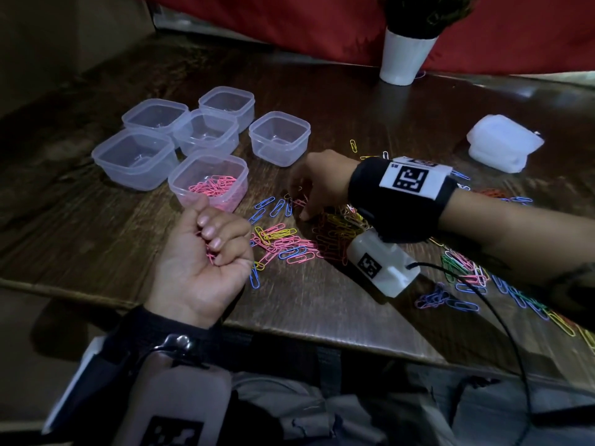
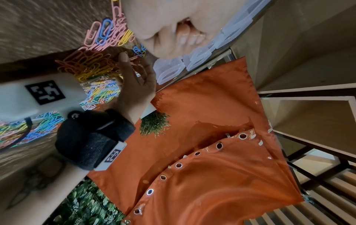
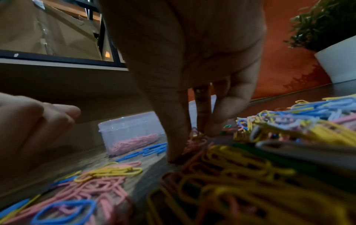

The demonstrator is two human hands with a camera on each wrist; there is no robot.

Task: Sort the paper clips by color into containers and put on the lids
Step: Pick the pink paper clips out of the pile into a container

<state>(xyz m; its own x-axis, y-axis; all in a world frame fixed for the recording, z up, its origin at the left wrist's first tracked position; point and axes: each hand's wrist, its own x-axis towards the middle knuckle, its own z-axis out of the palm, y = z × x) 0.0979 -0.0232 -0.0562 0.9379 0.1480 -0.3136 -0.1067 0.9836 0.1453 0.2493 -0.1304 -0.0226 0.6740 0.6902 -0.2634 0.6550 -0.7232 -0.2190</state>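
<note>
My left hand lies palm up at the table's near edge. Its curled fingers hold a few pink paper clips. My right hand reaches down into the mixed pile of paper clips. There its thumb and fingertips pinch pink clips that lie on the wood. Several clear containers stand open at the back left. The nearest container holds pink clips. A stack of white lids sits at the far right.
Loose blue, yellow and pink clips spread between my hands, and more clips lie under my right forearm. A white plant pot stands at the back by a red cloth. The table edge runs close to my body.
</note>
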